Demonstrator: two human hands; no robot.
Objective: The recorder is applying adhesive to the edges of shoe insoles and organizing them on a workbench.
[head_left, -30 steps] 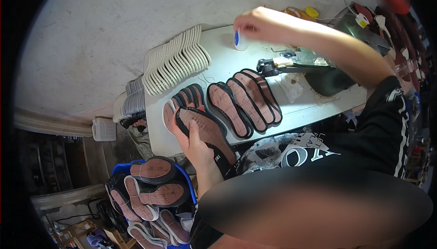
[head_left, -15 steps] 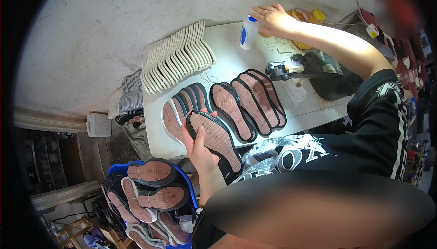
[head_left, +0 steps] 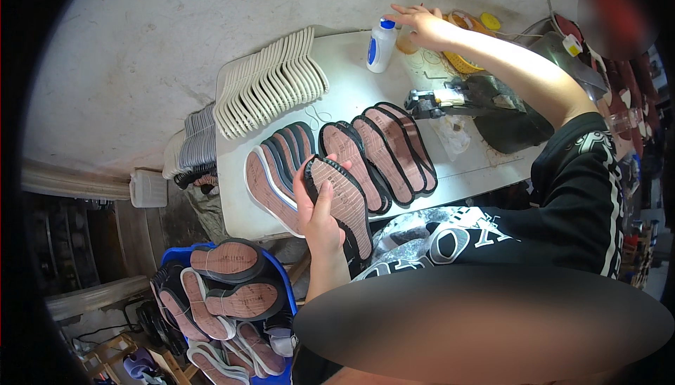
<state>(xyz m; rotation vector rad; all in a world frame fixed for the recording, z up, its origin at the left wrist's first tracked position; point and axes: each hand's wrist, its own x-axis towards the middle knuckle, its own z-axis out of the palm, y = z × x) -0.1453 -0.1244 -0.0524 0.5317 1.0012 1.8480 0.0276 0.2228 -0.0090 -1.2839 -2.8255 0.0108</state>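
Note:
My left hand [head_left: 325,225] is closed round a shoe sole [head_left: 344,206] with a ribbed pinkish-brown face and a black rim, its thumb lying across that face. It is held tilted over the table's near edge. At the far side, my right hand [head_left: 425,28] stretches its fingers out by the blue cap of a white bottle [head_left: 380,49]; whether a fingertip touches the cap, I cannot tell. An amber jar [head_left: 406,42] stands under that hand, partly hidden. Black-rimmed soles [head_left: 385,160] and a row of grey and white-edged soles [head_left: 271,184] lie on the table.
A long row of cream soles [head_left: 271,86] stands on edge at the table's [head_left: 344,97] far left. Right of centre sits a black device [head_left: 425,104], near a yellow basket [head_left: 460,61]. A blue crate [head_left: 292,300] full of soles stands below left.
The held sole has shifted slightly right and away from me, uncovering more of the white-edged sole. My right hand stays near the bottle, its fingers a little straighter. The whole view has shifted slightly.

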